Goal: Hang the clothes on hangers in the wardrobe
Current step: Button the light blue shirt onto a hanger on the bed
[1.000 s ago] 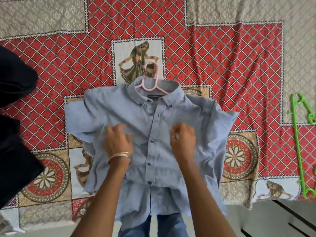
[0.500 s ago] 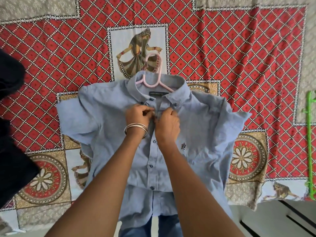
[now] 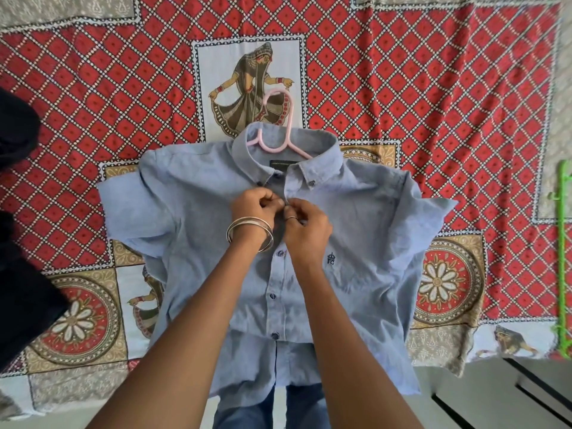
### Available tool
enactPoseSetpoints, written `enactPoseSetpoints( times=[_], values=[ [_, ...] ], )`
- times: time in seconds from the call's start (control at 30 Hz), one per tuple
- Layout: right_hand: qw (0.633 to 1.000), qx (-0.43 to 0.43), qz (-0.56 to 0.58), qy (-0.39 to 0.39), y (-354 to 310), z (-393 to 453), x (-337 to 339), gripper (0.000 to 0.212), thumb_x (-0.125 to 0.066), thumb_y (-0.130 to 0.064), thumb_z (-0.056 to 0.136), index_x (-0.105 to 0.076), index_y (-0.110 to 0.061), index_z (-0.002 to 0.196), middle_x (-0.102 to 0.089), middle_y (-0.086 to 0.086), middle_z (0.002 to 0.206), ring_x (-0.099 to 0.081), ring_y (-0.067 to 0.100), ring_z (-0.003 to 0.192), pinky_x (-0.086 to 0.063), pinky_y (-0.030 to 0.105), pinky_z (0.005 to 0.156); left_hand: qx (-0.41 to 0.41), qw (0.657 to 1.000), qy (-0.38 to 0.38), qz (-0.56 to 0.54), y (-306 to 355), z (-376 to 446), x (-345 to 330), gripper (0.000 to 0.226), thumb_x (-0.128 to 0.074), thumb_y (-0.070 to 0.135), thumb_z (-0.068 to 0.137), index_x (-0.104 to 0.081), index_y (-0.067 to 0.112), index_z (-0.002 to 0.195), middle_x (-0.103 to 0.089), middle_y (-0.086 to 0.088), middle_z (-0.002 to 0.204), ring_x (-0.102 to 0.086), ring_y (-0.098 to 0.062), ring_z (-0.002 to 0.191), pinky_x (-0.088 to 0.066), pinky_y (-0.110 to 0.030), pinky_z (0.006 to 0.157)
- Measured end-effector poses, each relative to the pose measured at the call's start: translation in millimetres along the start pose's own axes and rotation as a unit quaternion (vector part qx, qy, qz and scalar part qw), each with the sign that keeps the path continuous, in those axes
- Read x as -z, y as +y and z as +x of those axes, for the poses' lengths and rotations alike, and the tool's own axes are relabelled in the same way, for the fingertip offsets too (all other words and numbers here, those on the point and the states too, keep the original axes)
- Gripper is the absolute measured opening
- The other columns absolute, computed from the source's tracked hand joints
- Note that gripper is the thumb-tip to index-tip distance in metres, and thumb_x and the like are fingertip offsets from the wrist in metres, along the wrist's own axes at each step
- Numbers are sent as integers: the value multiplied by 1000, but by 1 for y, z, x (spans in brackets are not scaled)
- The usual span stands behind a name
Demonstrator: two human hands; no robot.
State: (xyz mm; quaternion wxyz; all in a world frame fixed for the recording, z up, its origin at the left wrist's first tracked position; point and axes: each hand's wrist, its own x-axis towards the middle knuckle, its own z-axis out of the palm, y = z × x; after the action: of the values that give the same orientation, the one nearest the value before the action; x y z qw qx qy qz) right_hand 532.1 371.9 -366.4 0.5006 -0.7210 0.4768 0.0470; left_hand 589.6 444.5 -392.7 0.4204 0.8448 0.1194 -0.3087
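Both hands, left hand (image 3: 252,207) and right hand (image 3: 305,226), are pinching the shirt (image 3: 356,243) placket, seemingly buttoning below the collar; the pink hanger (image 3: 280,125) is poking out at twelve o'clock, needing lifting next.

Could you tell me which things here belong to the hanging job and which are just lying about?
In the job:
- shirt, front placket pinched by both hands
- pink hanger, inside the shirt's collar
- left hand
- right hand

Lying about:
- green hanger, at the bed's right edge
- dark clothes, at left
- bedsheet, patterned, under everything
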Motion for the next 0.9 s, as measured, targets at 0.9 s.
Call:
enactPoseSetpoints(
  times=[0.9],
  values=[
    [988, -15, 93, -122, 5, 21, 9, 9, -70, 0, 79, -67, -7, 74, -65, 11, 67, -57, 20, 61, -55, 41, 63, 32, 997, 47, 50, 33, -6, 13, 16, -76, 14, 74, -76, 12, 90, -74, -9, 88, -70, -21, 83, -55, -36, 81]
  ],
)
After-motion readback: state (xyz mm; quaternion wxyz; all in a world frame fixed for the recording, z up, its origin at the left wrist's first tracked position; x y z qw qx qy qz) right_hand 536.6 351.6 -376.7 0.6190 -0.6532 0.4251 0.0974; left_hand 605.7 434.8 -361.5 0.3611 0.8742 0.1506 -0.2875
